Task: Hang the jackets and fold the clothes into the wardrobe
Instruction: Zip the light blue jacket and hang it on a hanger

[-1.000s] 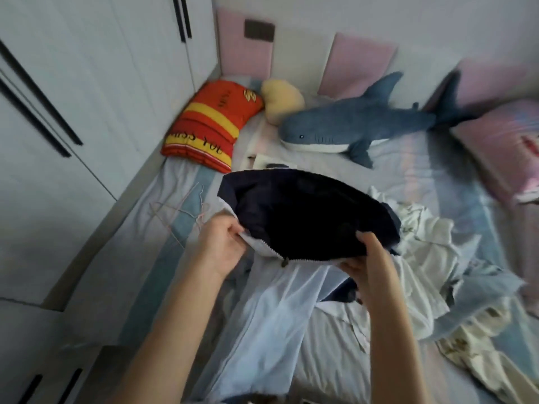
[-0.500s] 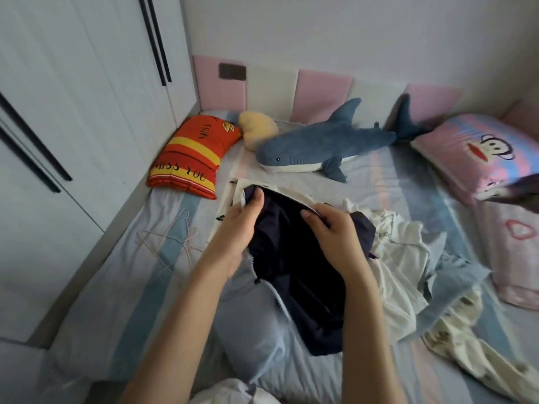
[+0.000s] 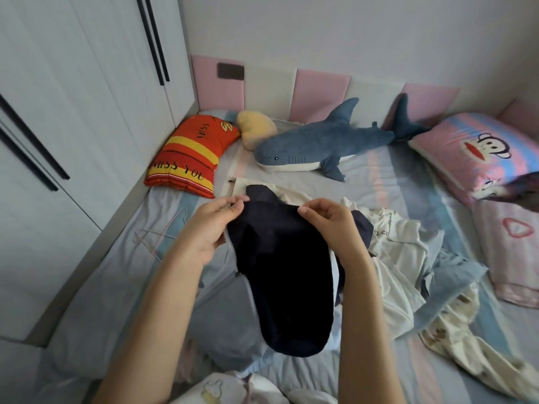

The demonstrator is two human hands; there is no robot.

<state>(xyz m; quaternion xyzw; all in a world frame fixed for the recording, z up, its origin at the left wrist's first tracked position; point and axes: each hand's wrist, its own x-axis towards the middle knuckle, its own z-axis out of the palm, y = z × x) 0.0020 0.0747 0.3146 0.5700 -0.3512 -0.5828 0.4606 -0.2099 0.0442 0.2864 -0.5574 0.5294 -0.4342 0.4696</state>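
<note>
Head view: pinching top edge of navy jacket (image 3: 285, 281) between fingers of left hand (image 3: 208, 228) and right hand (image 3: 331, 225), above bed (image 3: 385, 176).

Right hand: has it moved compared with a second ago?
Yes. The right hand has moved forward, closer to the shark plush, and now pinches the top edge of the dark jacket.

Dark navy jacket (image 3: 285, 275) with pale blue shell, held above bed.

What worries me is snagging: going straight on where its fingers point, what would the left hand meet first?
Probably the navy-lined jacket, whose top edge the left hand pinches; past it, the right hand, depth unclear.
</note>
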